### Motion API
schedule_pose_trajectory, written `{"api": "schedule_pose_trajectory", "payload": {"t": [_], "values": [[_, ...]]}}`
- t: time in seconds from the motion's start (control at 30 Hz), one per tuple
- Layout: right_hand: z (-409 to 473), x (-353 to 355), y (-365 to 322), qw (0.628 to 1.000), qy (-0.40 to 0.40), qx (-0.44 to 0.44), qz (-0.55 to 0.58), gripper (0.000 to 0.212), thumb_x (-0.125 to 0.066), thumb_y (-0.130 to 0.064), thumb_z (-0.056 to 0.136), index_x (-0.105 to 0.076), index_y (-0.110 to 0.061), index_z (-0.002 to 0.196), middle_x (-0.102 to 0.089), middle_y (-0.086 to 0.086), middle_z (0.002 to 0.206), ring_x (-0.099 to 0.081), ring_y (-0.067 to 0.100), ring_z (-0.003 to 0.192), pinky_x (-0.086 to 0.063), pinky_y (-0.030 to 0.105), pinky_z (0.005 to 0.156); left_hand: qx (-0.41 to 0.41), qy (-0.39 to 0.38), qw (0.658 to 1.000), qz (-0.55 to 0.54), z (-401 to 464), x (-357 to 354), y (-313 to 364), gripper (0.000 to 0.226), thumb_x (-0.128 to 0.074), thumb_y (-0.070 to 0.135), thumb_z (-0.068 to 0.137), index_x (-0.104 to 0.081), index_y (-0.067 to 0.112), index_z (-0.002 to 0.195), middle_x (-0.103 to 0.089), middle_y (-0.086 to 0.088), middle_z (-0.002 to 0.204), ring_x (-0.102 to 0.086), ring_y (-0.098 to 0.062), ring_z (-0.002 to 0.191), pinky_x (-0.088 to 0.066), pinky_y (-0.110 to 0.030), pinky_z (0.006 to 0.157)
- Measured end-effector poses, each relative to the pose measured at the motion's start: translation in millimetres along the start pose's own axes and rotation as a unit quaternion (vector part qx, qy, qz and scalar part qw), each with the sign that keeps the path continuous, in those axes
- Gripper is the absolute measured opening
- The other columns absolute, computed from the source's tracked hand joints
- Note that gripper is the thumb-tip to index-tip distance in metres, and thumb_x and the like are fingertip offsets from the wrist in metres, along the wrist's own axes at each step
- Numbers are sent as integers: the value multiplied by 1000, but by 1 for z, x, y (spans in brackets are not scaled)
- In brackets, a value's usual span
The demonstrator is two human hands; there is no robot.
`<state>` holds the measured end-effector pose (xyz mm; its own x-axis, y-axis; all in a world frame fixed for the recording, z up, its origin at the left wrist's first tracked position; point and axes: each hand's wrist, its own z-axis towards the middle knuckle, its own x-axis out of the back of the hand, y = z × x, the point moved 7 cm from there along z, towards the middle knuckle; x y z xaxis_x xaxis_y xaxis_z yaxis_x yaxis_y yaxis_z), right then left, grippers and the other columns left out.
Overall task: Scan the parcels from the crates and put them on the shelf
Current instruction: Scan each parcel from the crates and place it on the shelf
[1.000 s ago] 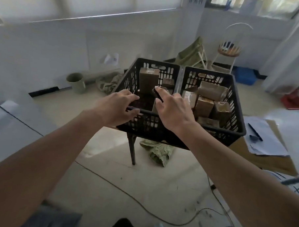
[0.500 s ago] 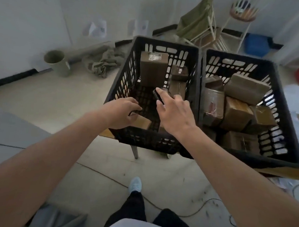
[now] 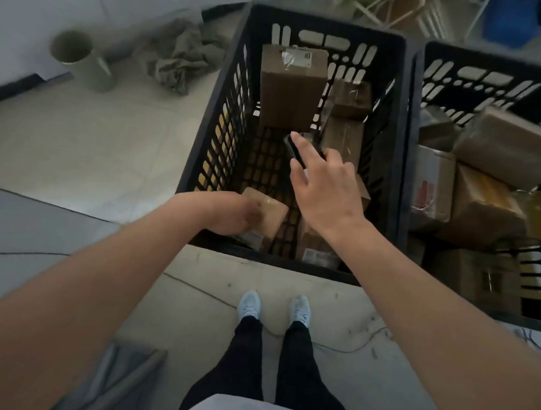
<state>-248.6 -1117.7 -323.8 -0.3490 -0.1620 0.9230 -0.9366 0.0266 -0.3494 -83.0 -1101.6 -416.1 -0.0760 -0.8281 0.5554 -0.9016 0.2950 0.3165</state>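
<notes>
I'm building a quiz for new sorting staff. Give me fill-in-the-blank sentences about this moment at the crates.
1. The left hand grips a small brown cardboard parcel inside the ____ black plastic crate.
2. The right hand holds a ____ handheld scanner.
3. The tall brown box with a white label stands against the crate's ____ wall.

Missing words: left; black; far

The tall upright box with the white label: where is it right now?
Head view: the tall box stands against the far wall of the left crate, beyond the right hand.
</notes>
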Motion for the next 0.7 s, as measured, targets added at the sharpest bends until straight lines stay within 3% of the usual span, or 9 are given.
{"api": "schedule_pose_trajectory", "payload": {"t": [0.13, 0.3, 0.37, 0.43, 0.5, 0.53, 0.63, 0.7], "values": [[9, -1, 4, 1000, -7, -5, 15, 54, -36, -48, 114, -25, -46, 167, -55, 19, 148, -55, 42, 126, -51, 48, 101, -4, 25, 998, 54, 19, 11, -3, 84, -73, 11, 94, -32, 36, 164, -27, 4, 169, -38, -30, 148, -44, -51, 118], [19, 0, 3, 1000, -1, -1, 16, 54, -35, -48, 114, -25, -46, 167, -55, 18, 146, -55, 41, 126, -51, 47, 102, 41, 82, 992, 87, 47, 20, -8, 105, -88, 27, 79, -20, 51, 156, -24, -3, 155, -33, -34, 138, -47, -58, 110], [22, 0, 4, 1000, -2, -3, 23, 54, -36, -48, 114, -25, -46, 167, -56, 17, 144, -56, 40, 126, -50, 47, 102, 44, 104, 990, 88, 57, 23, -10, 107, -92, 34, 73, -18, 50, 149, -31, -7, 155, -37, -36, 138, -48, -57, 107], [24, 0, 8, 999, -6, -9, 30, 53, -36, -48, 114, -25, -46, 166, -57, 16, 142, -56, 40, 125, -50, 48, 101, 42, 110, 990, 77, 64, 25, -14, 104, -92, 43, 71, -18, 51, 144, -49, -1, 142, -41, -33, 131, -48, -54, 102], [25, 1, 11, 999, -7, -15, 37, 53, -36, -49, 114, -25, -47, 166, -57, 16, 141, -55, 39, 124, -51, 47, 100, 52, 108, 993, 26, 67, 27, -22, 99, -89, 52, 70, -20, 54, 141, -52, 8, 124, -43, -28, 122, -48, -51, 95], [25, 2, 12, 999, -6, -17, 40, 53, -36, -50, 114, -25, -47, 166, -58, 15, 140, -55, 39, 124, -51, 47, 99, 57, 106, 993, -16, 68, 30, -26, 96, -88, 53, 71, -22, 57, 141, -51, 9, 124, -47, -25, 117, -51, -47, 89], [26, 6, 14, 998, 2, -20, 54, 53, -37, -50, 113, -26, -47, 165, -59, 15, 136, -55, 38, 120, -49, 44, 94, 81, 118, 978, -151, 64, 38, -35, 90, -86, 52, 76, -27, 62, 144, -41, -7, 144, -53, -26, 108, -51, -32, 71], [26, 11, 15, 997, 8, -24, 69, 53, -37, -49, 113, -27, -47, 165, -59, 16, 135, -56, 37, 118, -49, 43, 94, 93, 131, 966, -205, 58, 45, -38, 90, -82, 57, 74, -30, 64, 147, -30, -9, 150, -51, -29, 109, -52, -31, 72]]}}
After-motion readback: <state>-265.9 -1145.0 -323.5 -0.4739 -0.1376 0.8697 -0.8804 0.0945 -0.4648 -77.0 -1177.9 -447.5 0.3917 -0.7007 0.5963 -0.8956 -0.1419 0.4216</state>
